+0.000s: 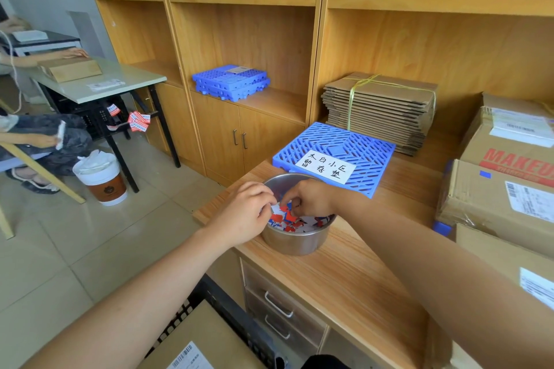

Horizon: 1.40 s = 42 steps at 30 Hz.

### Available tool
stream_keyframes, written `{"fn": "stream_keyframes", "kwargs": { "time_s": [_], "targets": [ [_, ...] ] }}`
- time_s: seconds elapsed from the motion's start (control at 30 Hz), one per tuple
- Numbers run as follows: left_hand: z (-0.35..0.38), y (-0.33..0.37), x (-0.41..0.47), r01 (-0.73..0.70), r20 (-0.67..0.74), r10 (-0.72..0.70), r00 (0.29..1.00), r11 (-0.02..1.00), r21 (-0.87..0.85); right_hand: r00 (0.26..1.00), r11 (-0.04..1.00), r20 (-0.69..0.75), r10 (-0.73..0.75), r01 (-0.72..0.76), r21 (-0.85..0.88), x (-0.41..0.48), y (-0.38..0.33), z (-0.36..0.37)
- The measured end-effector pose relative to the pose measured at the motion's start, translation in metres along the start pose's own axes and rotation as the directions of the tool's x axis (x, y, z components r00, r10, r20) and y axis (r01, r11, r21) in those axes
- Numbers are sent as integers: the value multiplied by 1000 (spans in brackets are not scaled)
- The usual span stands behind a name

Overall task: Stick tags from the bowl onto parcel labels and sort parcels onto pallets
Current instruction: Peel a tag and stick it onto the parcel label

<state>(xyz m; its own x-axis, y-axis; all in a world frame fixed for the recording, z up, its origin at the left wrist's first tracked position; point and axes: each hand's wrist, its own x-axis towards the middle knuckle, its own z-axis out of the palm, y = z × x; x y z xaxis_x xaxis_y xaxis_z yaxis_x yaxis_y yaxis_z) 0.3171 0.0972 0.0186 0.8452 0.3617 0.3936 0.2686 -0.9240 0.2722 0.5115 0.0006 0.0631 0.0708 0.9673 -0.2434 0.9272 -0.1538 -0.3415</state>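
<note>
Steel bowl point(295, 241) of red, blue and white tags point(287, 219) on wooden counter point(359, 278), near its left edge. Right hand point(311, 199) inside, fingertips pinching tags. Left hand point(244, 214) at 9 o'clock rim, fingers curled onto tags, grip impossible to tell. Labelled blue pallet point(374, 156) at 1 o'clock, touching bowl. Stacked parcels point(491, 207) at 3 o'clock.

Your left forearm point(144, 302) and right forearm point(419, 257) are bare along all that shows, from the lower edge to the wrists. Your left hand point(248, 213) is bare too; your right hand point(311, 199) carries a thin dark band point(297, 204) round one finger (a ring, it seems, though too small to say for sure). Low between your arms a scrap of black cloth point(325, 362) shows at the edge; whether you wear it cannot be told.
</note>
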Motion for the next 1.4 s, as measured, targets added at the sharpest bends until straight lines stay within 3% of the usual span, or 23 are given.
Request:
{"fn": "stream_keyframes", "kwargs": {
  "time_s": [0.27,0.37,0.5,0.7,1.03,1.27,1.4],
  "targets": [
    [0,3,1,1,5,-1,1000,1000,-4,1000,993,-29,12,-16,-119,-6,4,-4],
    [0,4,1,1,12,-1,1000,1000,-8,998,990,55,21,-13,-140,-6,2,-1],
    [-1,5,0,18,34,-17,999,1000,-16,973,946,210,91,-19,-324,-4,-2,5],
    [-2,5,-1,43,60,-42,997,999,-15,975,938,200,94,-19,-345,4,-1,8],
    [-3,7,1,8,24,-8,1000,1000,12,999,999,-27,-40,40,-5,-11,12,-9],
    [-4,12,5,-6,-17,6,1000,1000,-6,965,986,-206,-164,166,-5,-31,21,-10],
    [-11,30,9,71,-15,-75,997,980,-188,887,955,-356,-294,284,-80,-39,21,-2]
  ]
}}
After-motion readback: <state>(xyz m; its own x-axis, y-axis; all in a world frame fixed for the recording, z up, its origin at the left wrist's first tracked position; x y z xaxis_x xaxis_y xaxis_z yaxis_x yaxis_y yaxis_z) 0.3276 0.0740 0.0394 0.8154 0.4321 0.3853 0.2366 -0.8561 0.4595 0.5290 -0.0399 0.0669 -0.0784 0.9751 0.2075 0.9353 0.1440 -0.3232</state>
